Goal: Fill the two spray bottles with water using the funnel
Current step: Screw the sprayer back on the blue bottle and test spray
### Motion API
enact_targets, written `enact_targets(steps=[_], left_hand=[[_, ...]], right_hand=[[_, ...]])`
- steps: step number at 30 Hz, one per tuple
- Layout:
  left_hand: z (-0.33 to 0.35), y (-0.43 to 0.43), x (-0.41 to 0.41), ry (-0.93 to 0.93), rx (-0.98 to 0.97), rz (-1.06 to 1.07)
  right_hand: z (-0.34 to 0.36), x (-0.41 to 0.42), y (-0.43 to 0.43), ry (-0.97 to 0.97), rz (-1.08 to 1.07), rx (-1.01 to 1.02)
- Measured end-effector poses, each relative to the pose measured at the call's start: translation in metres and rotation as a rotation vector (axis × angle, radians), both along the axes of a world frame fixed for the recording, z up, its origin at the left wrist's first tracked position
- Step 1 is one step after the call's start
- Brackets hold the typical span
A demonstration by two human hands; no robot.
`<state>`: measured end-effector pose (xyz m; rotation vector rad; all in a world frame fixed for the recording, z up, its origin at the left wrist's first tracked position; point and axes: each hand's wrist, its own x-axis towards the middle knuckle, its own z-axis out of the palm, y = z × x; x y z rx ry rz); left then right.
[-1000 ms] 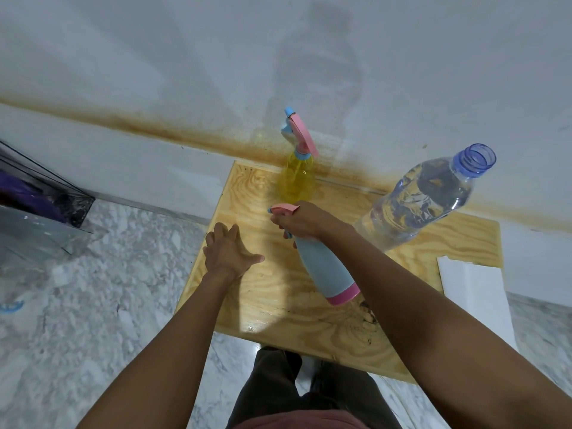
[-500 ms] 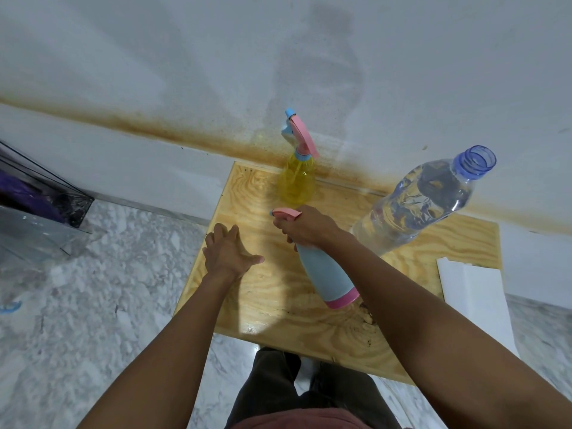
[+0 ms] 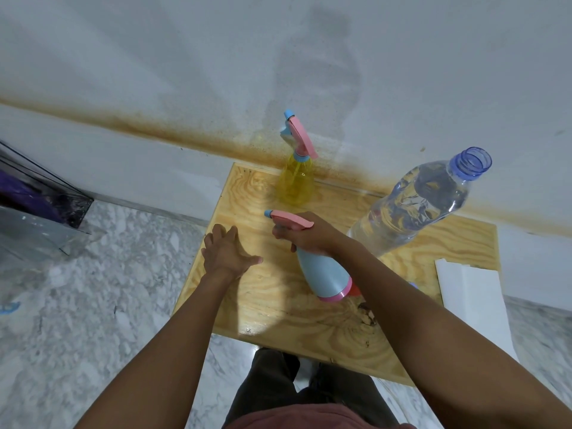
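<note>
A person's right hand (image 3: 305, 235) is clenched around the neck of a blue spray bottle (image 3: 323, 270), which stands near the middle of a plywood board (image 3: 247, 305). Over the last second the hand has shifted slightly on the pink trigger head (image 3: 291, 220); the bottle has barely moved, so the head is probably being unscrewed. The left hand (image 3: 224, 253) rests flat and released near the board's left edge. A yellow spray bottle (image 3: 295, 181) stands capped at the back edge, an open water bottle (image 3: 418, 202) towards the back right. No funnel is clearly visible.
</note>
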<state>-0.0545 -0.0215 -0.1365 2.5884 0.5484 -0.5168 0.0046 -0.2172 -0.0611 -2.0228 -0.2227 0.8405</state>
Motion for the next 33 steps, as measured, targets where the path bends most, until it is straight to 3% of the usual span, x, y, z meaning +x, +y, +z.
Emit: enact_targets(steps=[9,16,33], left_hand=[[0.001,0.0,0.001,0.005,0.005,0.001],[0.003,-0.002,0.001,-0.002,0.0,0.008],[0.001,-0.001,0.0,-0.014,-0.014,0.024]], right_hand=[[0.0,0.014,-0.001,0.007,0.087,-0.193],[0.012,0.013,-0.003,0.01,0.057,-0.116],[0.012,0.014,0.006,-0.041,0.012,-0.187]])
